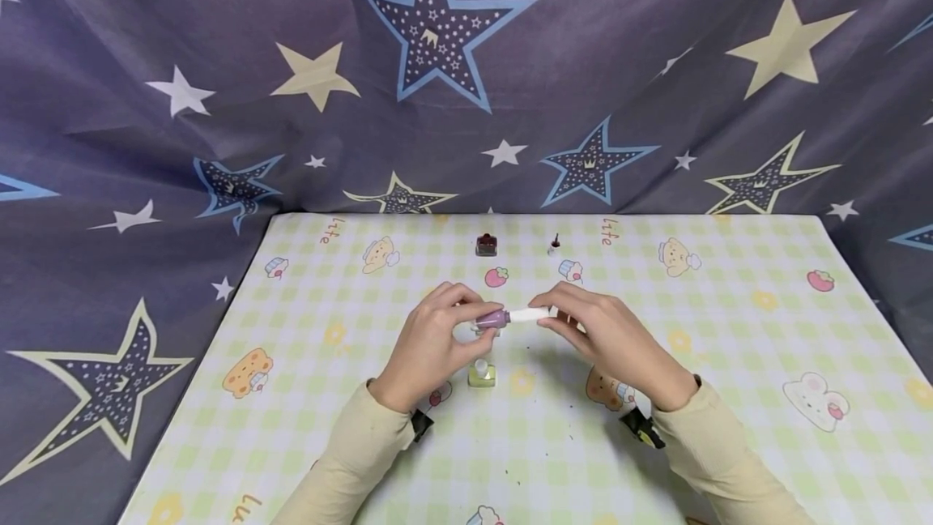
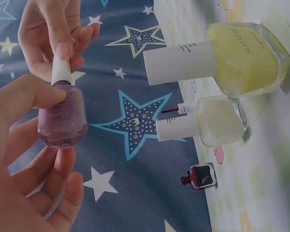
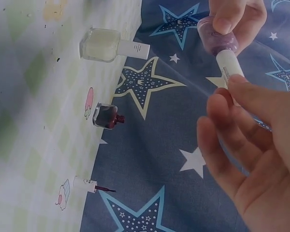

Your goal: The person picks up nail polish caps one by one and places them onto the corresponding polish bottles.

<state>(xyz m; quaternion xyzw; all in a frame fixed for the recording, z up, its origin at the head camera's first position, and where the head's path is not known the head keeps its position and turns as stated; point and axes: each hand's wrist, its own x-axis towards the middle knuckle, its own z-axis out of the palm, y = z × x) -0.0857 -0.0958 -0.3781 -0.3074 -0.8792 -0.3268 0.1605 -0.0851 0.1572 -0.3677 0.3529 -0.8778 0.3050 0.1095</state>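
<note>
Over the middle of the table, both hands hold one purple nail polish bottle (image 1: 493,319) lying sideways in the air. My left hand (image 1: 436,329) pinches its glass body between thumb and fingers. The white cap (image 1: 528,314) points right, its end gripped by the thumb and fingertips of my right hand (image 1: 603,332). In the left wrist view, the cap sits at the bottle's neck. Below the hands stands a yellow-green nail polish bottle (image 1: 481,377) with a white cap. Just behind it is a pale nail polish bottle (image 2: 221,121), mostly hidden by the left hand in the head view.
Farther back stands a dark red nail polish bottle (image 1: 486,246) with its neck uncapped. To its right, a white cap (image 3: 85,184) stands with its dark red brush pointing up. Small dark specks dot the checked tablecloth (image 1: 729,330). A starry curtain (image 1: 510,63) hangs behind the table.
</note>
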